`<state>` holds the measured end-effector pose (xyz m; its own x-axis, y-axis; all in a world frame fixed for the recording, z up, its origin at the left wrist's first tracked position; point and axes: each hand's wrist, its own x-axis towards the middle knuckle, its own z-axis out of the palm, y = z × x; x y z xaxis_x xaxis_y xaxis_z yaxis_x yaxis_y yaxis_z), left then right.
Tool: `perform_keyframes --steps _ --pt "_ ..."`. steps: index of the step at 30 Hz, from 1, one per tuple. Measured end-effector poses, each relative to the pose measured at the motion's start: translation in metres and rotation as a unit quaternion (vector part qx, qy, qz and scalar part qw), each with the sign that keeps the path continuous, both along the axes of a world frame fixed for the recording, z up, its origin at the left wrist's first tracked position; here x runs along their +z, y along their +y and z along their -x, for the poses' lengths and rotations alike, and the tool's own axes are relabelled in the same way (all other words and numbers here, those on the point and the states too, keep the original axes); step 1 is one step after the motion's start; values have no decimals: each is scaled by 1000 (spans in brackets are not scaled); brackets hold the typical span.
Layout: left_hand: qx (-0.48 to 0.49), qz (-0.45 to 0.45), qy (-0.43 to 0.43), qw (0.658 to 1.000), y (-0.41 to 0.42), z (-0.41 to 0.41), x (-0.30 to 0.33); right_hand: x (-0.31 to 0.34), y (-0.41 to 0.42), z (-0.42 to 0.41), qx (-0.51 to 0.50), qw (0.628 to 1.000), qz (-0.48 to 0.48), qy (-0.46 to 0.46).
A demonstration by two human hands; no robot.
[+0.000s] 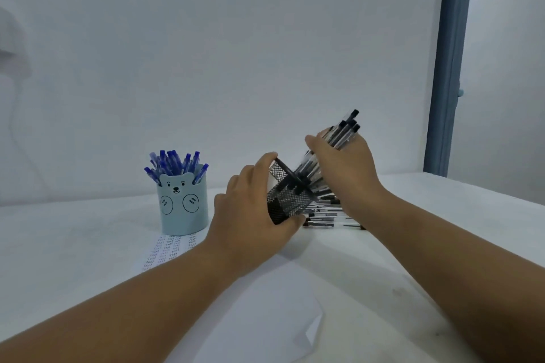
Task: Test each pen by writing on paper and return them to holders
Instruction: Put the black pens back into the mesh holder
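Nearest the camera, a blank white sheet of paper (265, 312) lies on the counter (73, 244) at 6 o'clock, one corner curled up; its position directly before the person suggests it is reserved as the next writing surface. Both forearms reach over it toward the centre.

A second sheet (168, 250), at 8 o'clock from centre, is covered with rows of small written marks, consistent with pens already tried; its far end runs under the pale blue bear-faced holder (184, 209). This holder stands upright at 9 o'clock and is filled with blue pens (174, 163), caps upward.

The left hand (250, 215) wraps the black mesh holder (287, 197) at centre, fingers behind and thumb beneath, and tilts its mouth toward 2 o'clock. The tilt presumably lets a bundle slide in or out without catching on the rim.

The right hand (345, 162), at 2 o'clock from the mesh holder, is curled round a bundle of black pens (342, 132), whose lower ends sit within the holder's mouth. Whether the bundle is entering or leaving cannot be told.

More black pens (327, 212) lie flat in a row on the counter at 3 o'clock, partly hidden by the right wrist. They are probably laid out awaiting testing or return.
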<state>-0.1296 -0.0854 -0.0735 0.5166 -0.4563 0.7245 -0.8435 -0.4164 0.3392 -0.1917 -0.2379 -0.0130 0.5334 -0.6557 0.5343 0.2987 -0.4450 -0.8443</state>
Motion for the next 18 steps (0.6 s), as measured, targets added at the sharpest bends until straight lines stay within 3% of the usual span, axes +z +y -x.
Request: perform_keyframes --steps 5,7,10,11,14,18 --pt "8 41 52 998 2 -3 1 -2 -2 3 104 988 -69 94" --pt "6 45 62 997 2 -5 1 0 -2 0 156 977 -130 59" --pt "0 42 68 997 3 -5 1 2 -6 -3 176 957 -220 -73" --pt "-2 42 66 997 3 -4 2 1 -7 -3 162 959 -215 -92" --pt "-6 36 49 998 3 -2 2 -5 -3 -4 94 991 -95 -24" --pt "-2 19 23 1000 4 -1 1 -14 -1 -8 142 988 -68 -3"
